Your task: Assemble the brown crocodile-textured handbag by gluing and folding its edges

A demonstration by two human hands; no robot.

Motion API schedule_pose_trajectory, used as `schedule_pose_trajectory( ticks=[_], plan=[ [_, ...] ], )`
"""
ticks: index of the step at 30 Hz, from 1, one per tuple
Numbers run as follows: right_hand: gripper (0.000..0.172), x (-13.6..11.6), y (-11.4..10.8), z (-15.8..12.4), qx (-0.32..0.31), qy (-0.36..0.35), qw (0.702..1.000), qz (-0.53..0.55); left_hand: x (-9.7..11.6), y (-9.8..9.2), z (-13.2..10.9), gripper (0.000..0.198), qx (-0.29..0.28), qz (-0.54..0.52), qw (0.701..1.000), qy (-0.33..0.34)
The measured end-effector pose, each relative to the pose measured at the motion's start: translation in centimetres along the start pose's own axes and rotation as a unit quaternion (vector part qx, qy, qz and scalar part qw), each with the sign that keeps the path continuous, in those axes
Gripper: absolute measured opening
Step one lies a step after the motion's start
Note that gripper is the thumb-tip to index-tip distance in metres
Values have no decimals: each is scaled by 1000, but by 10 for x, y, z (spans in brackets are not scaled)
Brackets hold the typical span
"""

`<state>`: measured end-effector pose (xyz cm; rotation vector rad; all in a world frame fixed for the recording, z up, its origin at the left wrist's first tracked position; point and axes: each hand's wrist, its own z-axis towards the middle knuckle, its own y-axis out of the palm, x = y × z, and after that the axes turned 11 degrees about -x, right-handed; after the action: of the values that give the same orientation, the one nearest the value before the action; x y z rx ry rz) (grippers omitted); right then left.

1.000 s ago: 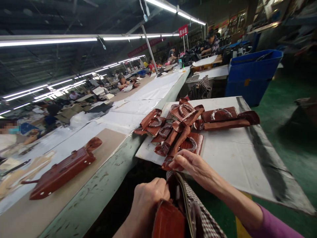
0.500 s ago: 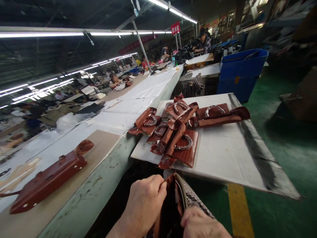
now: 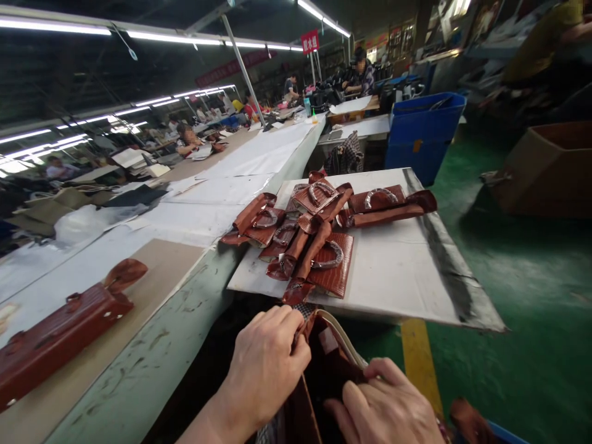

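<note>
An open brown bag [image 3: 324, 339] with a pale edge along its rim sits low in front of me, its mouth facing up. My left hand [image 3: 266, 364] is closed on the rim at the far left side. My right hand [image 3: 386, 404] has its fingers curled over the right rim, the thumb reaching into the mouth. The bag's lower part is hidden by my hands and the frame edge. Just beyond lie several brown crocodile-pattern bag pieces [image 3: 335, 271] with plastic-wrapped handles, heaped on a white board [image 3: 388, 265].
Along the left runs a long workbench [image 3: 259, 157], with a long brown bag [image 3: 60, 336] lying on it. A blue bin [image 3: 419, 139] stands behind the board, and a cardboard box [image 3: 546, 166] is on the green floor at right. Several people work farther back.
My view has turned slightly right. The bag's mouth shows wider, and my right hand has gone from a bunched grip to fingers spread along the rim, thumb inside.
</note>
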<state>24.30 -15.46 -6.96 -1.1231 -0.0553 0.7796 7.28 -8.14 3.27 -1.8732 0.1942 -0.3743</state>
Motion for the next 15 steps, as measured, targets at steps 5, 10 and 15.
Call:
schedule_pose_trajectory(
  ticks=[5, 10, 15],
  plan=[
    [14, 10, 21, -3, -22, 173, 983, 56, -11, 7, -1, 65, -60, -164, 979, 105],
    [50, 6, 50, -21, -91, 292, 915, 263, -11, -2, -1, 55, -105, -159, 975, 111],
    [38, 1, 52, -22, -127, 274, 910, 285, -9, -20, 10, 20, -127, -79, 980, 130]
  ],
)
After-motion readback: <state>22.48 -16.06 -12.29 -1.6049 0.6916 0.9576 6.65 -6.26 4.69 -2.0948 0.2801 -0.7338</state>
